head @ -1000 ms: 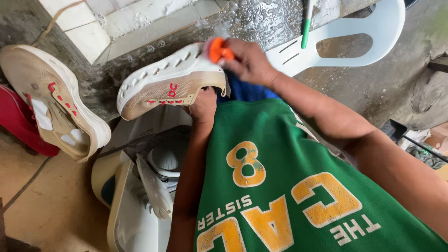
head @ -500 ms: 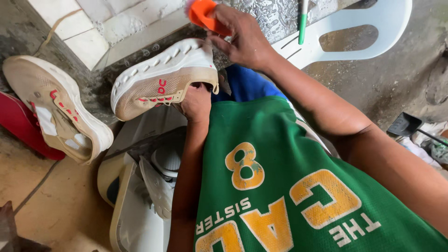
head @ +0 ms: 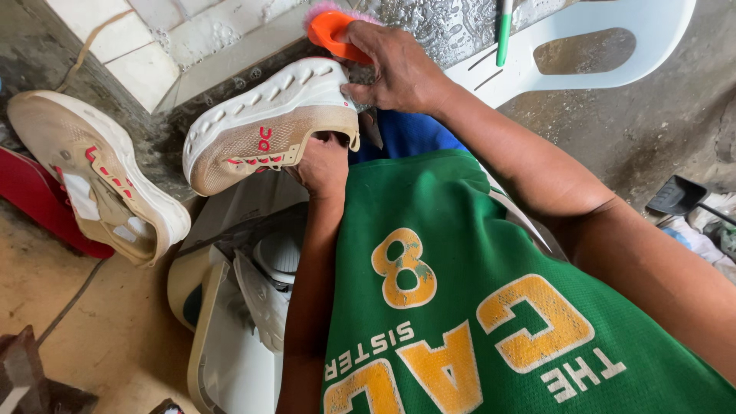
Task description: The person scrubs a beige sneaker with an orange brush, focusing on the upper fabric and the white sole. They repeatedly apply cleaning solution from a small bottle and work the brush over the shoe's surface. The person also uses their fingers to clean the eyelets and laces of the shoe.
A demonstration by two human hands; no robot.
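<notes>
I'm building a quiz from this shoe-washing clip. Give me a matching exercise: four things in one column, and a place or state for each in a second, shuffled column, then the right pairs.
Things
1. orange brush
2. held shoe
3. second shoe
4. green-handled toothbrush

Places or states
A. lying at the far left, beside the tiled wall
B. resting on the white plastic chair
C. gripped by the right hand
D. propped up from below by the left hand, sole upward

Pairs: 1-C, 2-D, 3-A, 4-B
</notes>
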